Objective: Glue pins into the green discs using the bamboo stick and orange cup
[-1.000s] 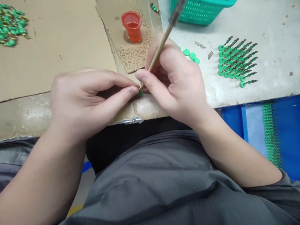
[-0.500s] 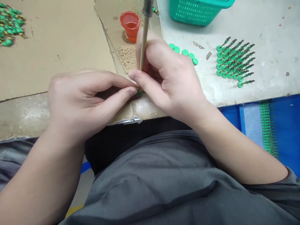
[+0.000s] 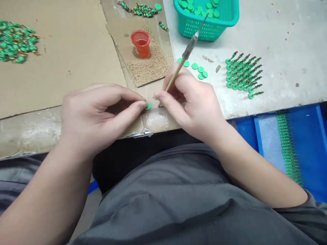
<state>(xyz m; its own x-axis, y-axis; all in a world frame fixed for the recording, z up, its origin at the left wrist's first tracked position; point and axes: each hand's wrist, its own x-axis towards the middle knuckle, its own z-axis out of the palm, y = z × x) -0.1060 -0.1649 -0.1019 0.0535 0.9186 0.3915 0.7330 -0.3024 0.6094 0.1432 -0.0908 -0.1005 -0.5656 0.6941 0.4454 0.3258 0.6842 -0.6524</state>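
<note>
My left hand (image 3: 94,115) pinches a small green disc (image 3: 148,106) between thumb and forefinger, just above the table's front edge. To its right, my right hand (image 3: 192,98) is closed round a thin wooden stick (image 3: 175,75), which has a dark sleeve and a fine metal point at its upper end. The stick's lower end is close to the table, a little apart from the disc. Loose green discs (image 3: 201,69) lie beyond my right hand. A red cup (image 3: 141,43) with liquid stands on speckled cardboard (image 3: 146,69) behind both hands.
A green basket (image 3: 204,32) of discs stands at the back. Rows of discs with dark twisted pieces (image 3: 242,73) lie to the right. Green and yellow pieces (image 3: 17,41) are heaped far left, more (image 3: 144,10) at the back. A blue tray (image 3: 306,146) sits lower right.
The stick has tilted over to the right, and my right hand has moved slightly away from my left. Its lower end has left the disc. The view has shifted, showing more of the back.
</note>
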